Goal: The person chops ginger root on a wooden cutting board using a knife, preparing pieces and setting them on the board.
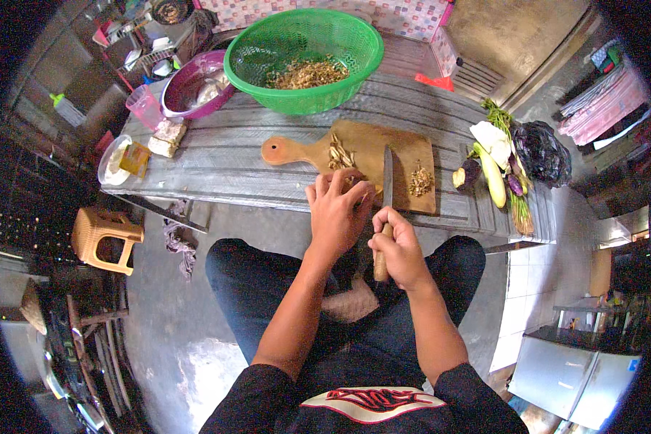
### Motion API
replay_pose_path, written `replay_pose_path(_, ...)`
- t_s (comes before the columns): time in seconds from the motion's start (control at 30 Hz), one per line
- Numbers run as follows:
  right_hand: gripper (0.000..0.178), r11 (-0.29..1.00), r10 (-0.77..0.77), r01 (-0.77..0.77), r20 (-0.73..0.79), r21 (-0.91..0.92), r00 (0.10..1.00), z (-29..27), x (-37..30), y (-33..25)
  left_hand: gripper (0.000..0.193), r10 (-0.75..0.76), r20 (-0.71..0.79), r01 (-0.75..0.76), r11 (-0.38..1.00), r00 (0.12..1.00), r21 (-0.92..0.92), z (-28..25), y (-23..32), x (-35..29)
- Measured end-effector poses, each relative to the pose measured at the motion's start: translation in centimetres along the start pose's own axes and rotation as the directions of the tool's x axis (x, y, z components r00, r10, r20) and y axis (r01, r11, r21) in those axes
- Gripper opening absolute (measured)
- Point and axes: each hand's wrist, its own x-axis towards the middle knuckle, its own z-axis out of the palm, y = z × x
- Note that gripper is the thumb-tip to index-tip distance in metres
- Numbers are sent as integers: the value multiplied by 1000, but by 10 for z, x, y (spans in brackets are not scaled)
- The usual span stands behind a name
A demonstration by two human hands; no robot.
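A wooden cutting board (405, 141) with a round handle lies near the front edge of the table. My right hand (400, 249) is wrapped round the wooden handle of a knife (388, 177), its blade upright over the board and pointing away from me. Close to the blade's left, my left hand (338, 206) presses down on the board with bent fingers, and what they hold is mostly hidden. Thin pale-brown strips (340, 153) lie just beyond these fingers. Right of the blade sits a small heap of finely chopped brown bits (420, 179).
Behind the board stands a green perforated basket (304, 98) containing chopped bits. A purple basin (195, 105), pink cup (144, 107) and white bowl (113, 160) are at left. Vegetables, including a long pale-green one (490, 177), lie at right beside a black plastic bag (542, 153).
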Motion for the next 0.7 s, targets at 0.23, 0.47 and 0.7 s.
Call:
replay_pose_path(0.23, 20, 993, -85, 87, 32, -80, 996, -3, 10, 7, 15, -13, -4, 13, 1000, 1000, 19, 2, -1, -1)
replay_pose_path(0.47, 20, 985, -90, 97, 53, -145, 995, -1, 10, 16, 17, -5, -3, 5, 1000, 1000, 11, 3, 1, 1)
replay_pose_path(0.7, 19, 994, -97, 97, 13, -57, 995, 2, 2, 8, 21, -2, 8, 1, 999, 1000, 43, 3, -1, 0)
